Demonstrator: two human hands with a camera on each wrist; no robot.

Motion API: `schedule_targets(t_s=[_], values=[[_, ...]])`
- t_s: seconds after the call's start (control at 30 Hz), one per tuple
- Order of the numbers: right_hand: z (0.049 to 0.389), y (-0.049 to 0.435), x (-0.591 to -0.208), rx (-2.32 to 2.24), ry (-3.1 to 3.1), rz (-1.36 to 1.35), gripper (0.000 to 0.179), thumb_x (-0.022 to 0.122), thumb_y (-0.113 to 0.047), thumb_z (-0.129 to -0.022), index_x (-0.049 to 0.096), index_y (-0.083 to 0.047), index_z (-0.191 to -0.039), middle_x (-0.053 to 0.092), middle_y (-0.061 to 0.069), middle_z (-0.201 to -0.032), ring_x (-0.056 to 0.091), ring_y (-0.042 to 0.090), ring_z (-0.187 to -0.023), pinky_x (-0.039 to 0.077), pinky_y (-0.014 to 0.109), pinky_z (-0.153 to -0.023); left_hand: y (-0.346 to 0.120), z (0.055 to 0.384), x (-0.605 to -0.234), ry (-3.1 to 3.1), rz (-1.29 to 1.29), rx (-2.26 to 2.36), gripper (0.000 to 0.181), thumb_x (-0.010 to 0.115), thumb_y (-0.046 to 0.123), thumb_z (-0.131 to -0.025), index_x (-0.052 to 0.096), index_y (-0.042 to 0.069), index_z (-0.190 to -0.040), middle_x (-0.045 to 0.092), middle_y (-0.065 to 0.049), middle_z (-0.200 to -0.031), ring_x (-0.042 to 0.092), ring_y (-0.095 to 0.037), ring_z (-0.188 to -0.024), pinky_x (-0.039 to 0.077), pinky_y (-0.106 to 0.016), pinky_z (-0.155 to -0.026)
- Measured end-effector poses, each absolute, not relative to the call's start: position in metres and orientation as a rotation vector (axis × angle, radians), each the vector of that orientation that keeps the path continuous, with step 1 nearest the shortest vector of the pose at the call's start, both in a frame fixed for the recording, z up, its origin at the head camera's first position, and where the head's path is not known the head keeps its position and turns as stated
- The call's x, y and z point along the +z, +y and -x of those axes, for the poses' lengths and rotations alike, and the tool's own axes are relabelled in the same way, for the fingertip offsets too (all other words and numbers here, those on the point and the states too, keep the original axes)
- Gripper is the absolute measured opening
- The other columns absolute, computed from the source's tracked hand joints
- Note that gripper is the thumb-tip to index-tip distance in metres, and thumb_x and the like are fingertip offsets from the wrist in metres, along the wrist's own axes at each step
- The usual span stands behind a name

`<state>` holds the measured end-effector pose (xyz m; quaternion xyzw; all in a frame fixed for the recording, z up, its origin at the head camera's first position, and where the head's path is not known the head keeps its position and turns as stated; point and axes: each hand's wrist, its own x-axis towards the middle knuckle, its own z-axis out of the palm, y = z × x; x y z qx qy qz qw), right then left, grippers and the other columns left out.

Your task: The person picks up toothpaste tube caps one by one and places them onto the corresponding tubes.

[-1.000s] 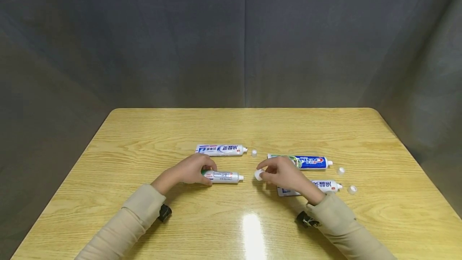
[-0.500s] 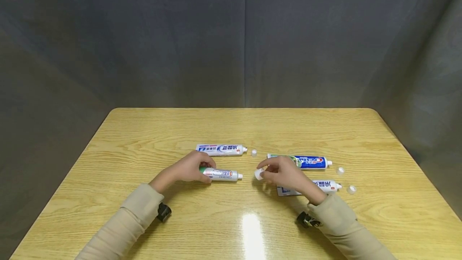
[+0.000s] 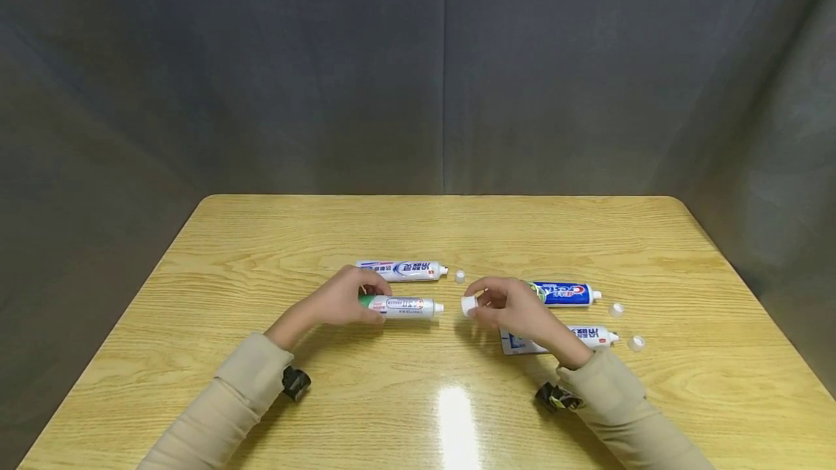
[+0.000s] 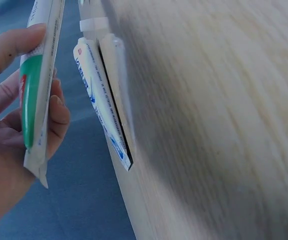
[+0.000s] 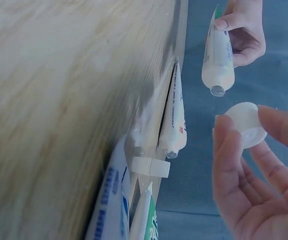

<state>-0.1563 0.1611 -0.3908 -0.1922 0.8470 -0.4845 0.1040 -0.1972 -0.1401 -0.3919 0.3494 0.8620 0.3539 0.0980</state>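
My left hand [image 3: 346,299] grips a white and green toothpaste tube [image 3: 408,307] round its body, held above the table with its uncapped nozzle towards the right. In the left wrist view the thumb lies across the tube [image 4: 38,95]. Just right of the nozzle, my right hand [image 3: 516,307] pinches a white cap [image 3: 468,304] between thumb and fingers. A small gap separates cap and nozzle. The right wrist view shows the cap [image 5: 246,124] with its hollow side partly visible, below the tube's nozzle [image 5: 218,91].
Behind the left hand lies an uncapped white toothpaste tube [image 3: 408,271], a cap [image 3: 460,276] beside it. Right of and partly behind the right hand lie a blue tube [image 3: 564,294] and another white tube [image 3: 591,336]. Two caps [image 3: 617,309] stand near their nozzles. A wooden table [image 3: 326,412] carries everything.
My left hand has raised the tube off the table and turned it slightly. My right hand has lifted the cap a little, bringing it level with the nozzle. The other tubes have stayed put.
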Motion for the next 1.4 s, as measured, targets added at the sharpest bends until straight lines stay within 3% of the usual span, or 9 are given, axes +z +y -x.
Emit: schedule_targets(t_s=[0.27,0.57,0.9,1.4], values=[[0.156,0.158,-0.390,-1.513,2.462,0.537,0.027,0.067,-0.012,-0.084,0.061,-0.006,-0.110,0.064,0.010,-0.094,0.063,0.018,-0.079,0.052,0.031,-0.068,-0.139,0.193,-0.386,2.566,-1.012,1.106,0.026,0.078,0.006,-0.068,0.068,0.006,-0.091,0.062,0.001,-0.081,0.054,-0.010,-0.071,0.048,-0.024,-0.063],[0.156,0.155,-0.392,-1.638,2.325,0.508,0.031,0.065,-0.009,-0.085,0.057,0.000,-0.114,0.062,0.019,-0.104,0.063,0.032,-0.088,0.053,0.042,-0.073,-0.138,0.189,-0.380,2.568,-0.968,1.185,0.026,0.077,0.004,-0.068,0.068,0.006,-0.092,0.061,-0.001,-0.083,0.053,-0.013,-0.072,0.048,-0.026,-0.063],[0.157,0.152,-0.391,-1.647,2.317,0.585,0.031,0.062,-0.006,-0.087,0.055,0.003,-0.116,0.061,0.023,-0.105,0.062,0.036,-0.088,0.052,0.043,-0.071,-0.135,0.185,-0.376,2.591,-0.970,1.205,0.027,0.078,0.004,-0.067,0.068,0.006,-0.092,0.062,-0.002,-0.083,0.054,-0.012,-0.071,0.048,-0.024,-0.061],[0.155,0.146,-0.388,-1.570,2.432,0.650,0.028,0.066,-0.009,-0.085,0.059,-0.001,-0.110,0.063,0.014,-0.100,0.063,0.021,-0.086,0.051,0.026,-0.072,-0.132,0.183,-0.375,2.606,-1.026,1.222,0.027,0.078,0.003,-0.065,0.069,0.004,-0.091,0.063,-0.003,-0.083,0.054,-0.011,-0.071,0.048,-0.023,-0.061]])
